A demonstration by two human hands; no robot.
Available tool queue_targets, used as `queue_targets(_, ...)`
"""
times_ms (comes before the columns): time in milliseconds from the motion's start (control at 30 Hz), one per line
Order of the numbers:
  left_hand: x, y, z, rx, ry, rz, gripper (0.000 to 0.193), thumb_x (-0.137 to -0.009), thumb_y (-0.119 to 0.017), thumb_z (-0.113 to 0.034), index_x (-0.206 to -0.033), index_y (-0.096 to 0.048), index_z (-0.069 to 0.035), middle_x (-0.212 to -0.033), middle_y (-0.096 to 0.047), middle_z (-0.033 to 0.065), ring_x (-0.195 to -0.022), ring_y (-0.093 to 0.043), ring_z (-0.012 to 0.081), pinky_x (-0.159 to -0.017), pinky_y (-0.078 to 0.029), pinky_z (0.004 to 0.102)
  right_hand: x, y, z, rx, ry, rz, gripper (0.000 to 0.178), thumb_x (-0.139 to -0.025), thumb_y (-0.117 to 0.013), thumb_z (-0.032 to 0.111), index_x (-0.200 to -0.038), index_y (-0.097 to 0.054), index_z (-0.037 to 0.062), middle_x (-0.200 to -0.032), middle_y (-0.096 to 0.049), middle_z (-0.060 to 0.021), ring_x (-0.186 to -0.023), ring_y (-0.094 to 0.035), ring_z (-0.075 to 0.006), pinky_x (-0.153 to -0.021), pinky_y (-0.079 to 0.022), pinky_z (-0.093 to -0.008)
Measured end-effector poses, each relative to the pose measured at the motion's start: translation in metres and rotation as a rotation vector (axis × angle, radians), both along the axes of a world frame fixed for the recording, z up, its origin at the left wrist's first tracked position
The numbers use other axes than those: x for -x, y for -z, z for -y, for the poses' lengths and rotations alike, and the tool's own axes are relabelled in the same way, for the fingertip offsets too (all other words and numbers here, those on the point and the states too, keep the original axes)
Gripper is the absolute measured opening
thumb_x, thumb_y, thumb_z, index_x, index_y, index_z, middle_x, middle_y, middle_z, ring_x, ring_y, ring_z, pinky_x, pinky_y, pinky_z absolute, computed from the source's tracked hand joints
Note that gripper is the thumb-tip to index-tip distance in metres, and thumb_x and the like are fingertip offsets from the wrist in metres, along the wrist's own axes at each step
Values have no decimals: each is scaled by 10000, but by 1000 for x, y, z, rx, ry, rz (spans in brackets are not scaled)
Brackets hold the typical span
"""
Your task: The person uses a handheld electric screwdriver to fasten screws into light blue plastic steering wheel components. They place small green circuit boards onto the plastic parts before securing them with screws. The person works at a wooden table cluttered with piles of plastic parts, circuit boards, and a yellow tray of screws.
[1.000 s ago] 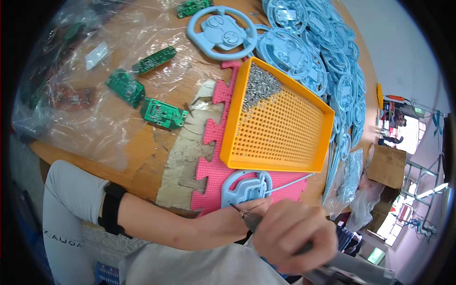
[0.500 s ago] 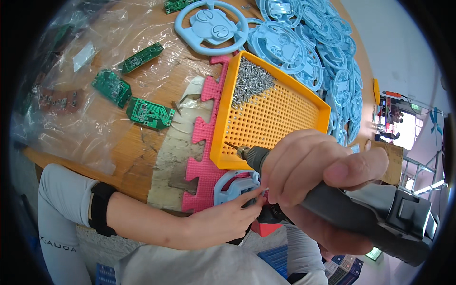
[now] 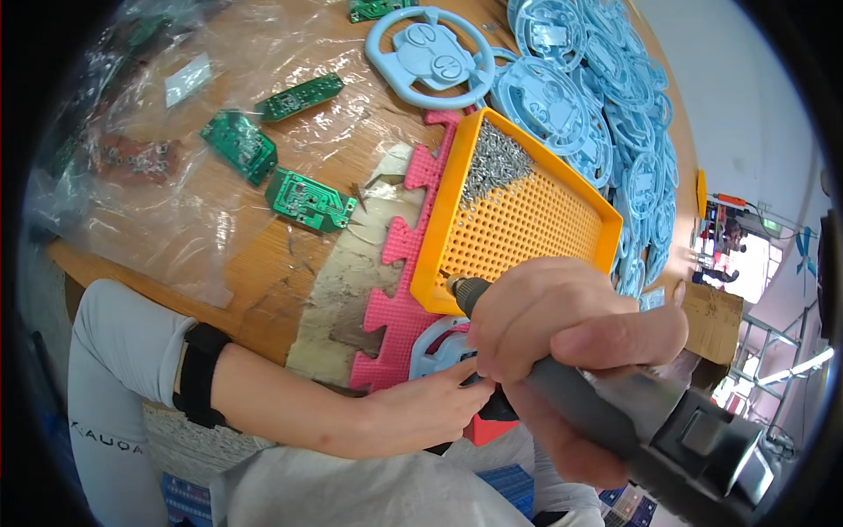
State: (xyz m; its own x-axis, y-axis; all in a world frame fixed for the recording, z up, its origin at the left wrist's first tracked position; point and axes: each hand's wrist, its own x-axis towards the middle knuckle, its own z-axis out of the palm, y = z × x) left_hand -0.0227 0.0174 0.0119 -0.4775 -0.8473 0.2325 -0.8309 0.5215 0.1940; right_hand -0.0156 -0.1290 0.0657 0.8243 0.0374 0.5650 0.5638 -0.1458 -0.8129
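My right hand is wrapped round a black electric screwdriver, whose brass-coloured nose points over the near left corner of the yellow perforated tray. Silver screws are heaped at the tray's far end. Below the tray, a light-blue toy steering wheel part lies at the edge of the pink foam mat, half covered by my hands. My left hand has its fingers closed at the part's near edge; the fingertips are partly hidden behind the right hand.
Green circuit boards and clear plastic film lie on the wooden table at left. Another blue steering wheel is beyond the tray. Many blue shells are piled at far right. A cardboard box stands at right.
The view has shifted, so the table things sit further right. My right hand has tilted the screwdriver, and less of its bit shows. My left hand stays by the blue part.
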Motion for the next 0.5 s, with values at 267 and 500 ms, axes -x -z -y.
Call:
queue_targets(267, 6, 13, 13, 104, 12, -127, 292, -729, -563, -201, -941, -716, -71, -965, -650, 49, -1112, -491, 258, -1101, -257, 427, 29, -31, -2, -217, 215, 156, 500, -842, -612, 479, -933, -454, 13, -552, -542, -35, -396, -521, -109, -355, -440, -230)
queue_targets(500, -17, 19, 26, 200, 0, -205, 213, -735, -568, -182, -871, -704, -89, -916, -635, 23, -991, -520, 196, -935, -374, 334, 104, -56, -6, -272, -114, -10, 418, -895, -597, 399, -961, -439, 17, -572, -552, -79, -442, -550, -169, -421, -502, -280)
